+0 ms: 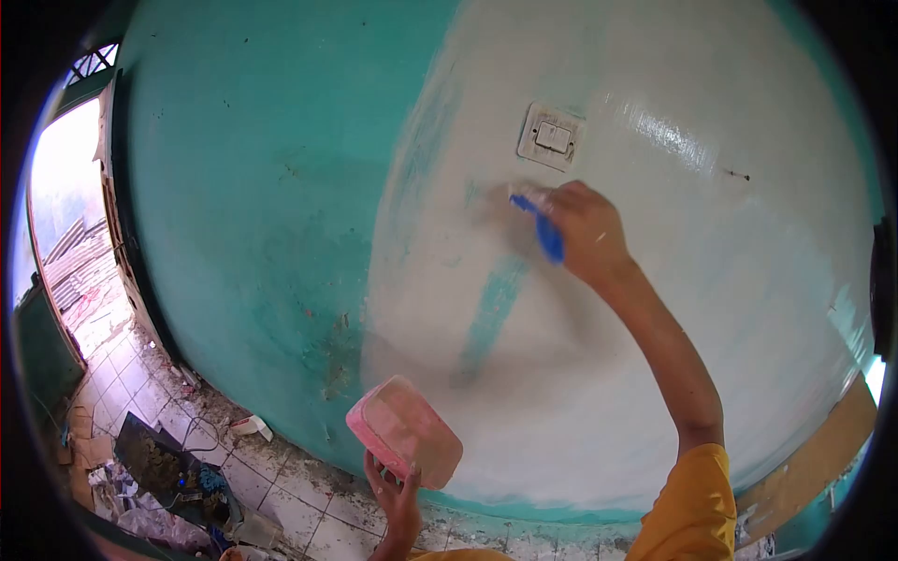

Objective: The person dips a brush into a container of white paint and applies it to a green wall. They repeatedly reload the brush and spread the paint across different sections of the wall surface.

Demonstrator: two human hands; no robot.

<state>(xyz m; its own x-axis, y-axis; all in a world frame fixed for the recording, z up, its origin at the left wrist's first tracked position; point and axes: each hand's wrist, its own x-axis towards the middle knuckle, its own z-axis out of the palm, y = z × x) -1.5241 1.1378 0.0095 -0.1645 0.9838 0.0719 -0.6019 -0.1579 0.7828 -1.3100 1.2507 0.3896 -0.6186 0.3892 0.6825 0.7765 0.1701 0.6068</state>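
Observation:
My right hand [591, 236] is closed around a paintbrush [549, 237] with a blue handle. The brush tip is at the wall, below and left of a white light switch [554, 136]; my fingers partly hide the bristles. Low in the view, my left hand [400, 500] grips a pink plastic container [374, 432] from below and tilts it; pale paint coats its inside. Whitish paint covers the wall [449, 309] in front of me, with a bare green streak [493, 313] below the brush. Further left the wall is still green [271, 168].
A nail [738, 176] sticks out of the wall at right. On the left is an open doorway [70, 206] with bright light outside. Debris and a dark panel [168, 467] lie on the dirty tiled floor [248, 486]. A brown board [804, 463] leans at lower right.

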